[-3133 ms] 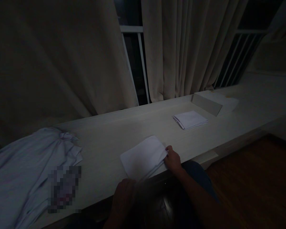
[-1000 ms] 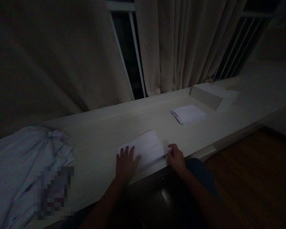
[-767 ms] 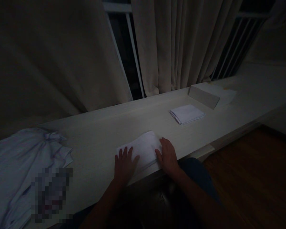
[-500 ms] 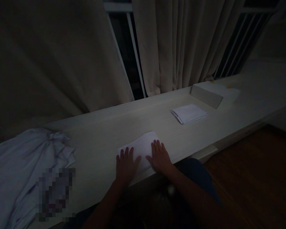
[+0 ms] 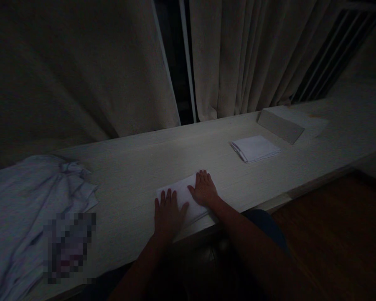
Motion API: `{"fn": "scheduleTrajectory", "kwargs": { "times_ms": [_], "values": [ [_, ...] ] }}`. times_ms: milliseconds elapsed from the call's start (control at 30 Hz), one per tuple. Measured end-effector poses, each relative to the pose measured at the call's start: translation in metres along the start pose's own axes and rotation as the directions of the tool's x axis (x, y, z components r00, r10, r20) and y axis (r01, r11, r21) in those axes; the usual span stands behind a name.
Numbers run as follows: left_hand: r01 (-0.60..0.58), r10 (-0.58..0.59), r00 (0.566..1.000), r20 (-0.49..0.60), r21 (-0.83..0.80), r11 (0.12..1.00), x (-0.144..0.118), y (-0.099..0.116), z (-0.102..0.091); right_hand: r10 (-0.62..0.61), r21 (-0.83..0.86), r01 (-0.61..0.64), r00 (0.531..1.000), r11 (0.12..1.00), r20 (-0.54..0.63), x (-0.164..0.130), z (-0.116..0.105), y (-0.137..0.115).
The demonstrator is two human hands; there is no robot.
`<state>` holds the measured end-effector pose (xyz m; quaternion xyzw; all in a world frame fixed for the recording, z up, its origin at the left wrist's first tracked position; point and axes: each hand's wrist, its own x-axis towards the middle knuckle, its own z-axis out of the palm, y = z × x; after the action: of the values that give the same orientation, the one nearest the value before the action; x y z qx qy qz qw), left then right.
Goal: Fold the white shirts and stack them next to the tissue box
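Note:
A folded white cloth (image 5: 183, 194) lies near the front edge of a long pale counter (image 5: 134, 167). My left hand (image 5: 167, 213) rests flat on its left part, fingers spread. My right hand (image 5: 203, 189) lies flat on its right part, fingers pointing away from me. Both palms press down on the cloth and neither grips it. The room is dim.
A second folded white cloth (image 5: 255, 148) lies further right on the counter, beside a pale box (image 5: 280, 124). A heap of loose white fabric (image 5: 28, 209) covers the counter's left end. Curtains (image 5: 238, 54) hang behind. Dark wooden floor (image 5: 338, 234) at right.
My left hand came up from below the counter onto the cloth. My right hand let go of the cloth's right edge and slid flat over its top, toward the far side.

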<state>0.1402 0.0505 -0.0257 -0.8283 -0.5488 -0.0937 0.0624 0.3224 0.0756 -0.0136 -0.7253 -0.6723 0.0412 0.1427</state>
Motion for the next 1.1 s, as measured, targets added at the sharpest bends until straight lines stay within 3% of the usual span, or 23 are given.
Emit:
{"fn": "scheduleTrajectory", "kwargs": {
  "times_ms": [133, 300, 533, 700, 900, 1100],
  "values": [
    [0.035, -0.035, 0.999, 0.001, -0.037, 0.999, -0.001, -0.001, 0.003, -0.014, -0.02, 0.014, 1.0, 1.0, 0.013, 0.0, 0.014, 0.005],
    [0.079, -0.08, 0.996, -0.031, -0.038, 0.996, 0.0, 0.0, 0.002, -0.057, -0.057, 0.057, 0.998, 0.997, -0.005, -0.004, 0.009, 0.004],
    [-0.071, 0.058, 0.995, -0.08, -0.163, 0.984, 0.022, 0.007, -0.021, -0.143, -0.128, 0.143, 0.99, 0.981, 0.008, -0.005, 0.006, -0.002],
    [0.021, -0.013, 0.999, 0.033, -0.24, 0.971, 0.02, 0.003, -0.004, -0.147, -0.117, 0.149, 0.989, 0.982, 0.023, -0.005, 0.004, -0.005],
    [0.125, -0.128, 0.992, 0.0, -0.217, 0.968, 0.012, 0.001, 0.008, -0.131, -0.11, 0.134, 0.991, 0.985, 0.037, -0.005, 0.003, -0.007],
    [0.109, -0.114, 0.994, -0.007, -0.213, 0.971, 0.01, -0.001, 0.006, -0.115, -0.093, 0.121, 0.991, 0.988, 0.062, -0.003, 0.004, -0.006]
  ]
}}
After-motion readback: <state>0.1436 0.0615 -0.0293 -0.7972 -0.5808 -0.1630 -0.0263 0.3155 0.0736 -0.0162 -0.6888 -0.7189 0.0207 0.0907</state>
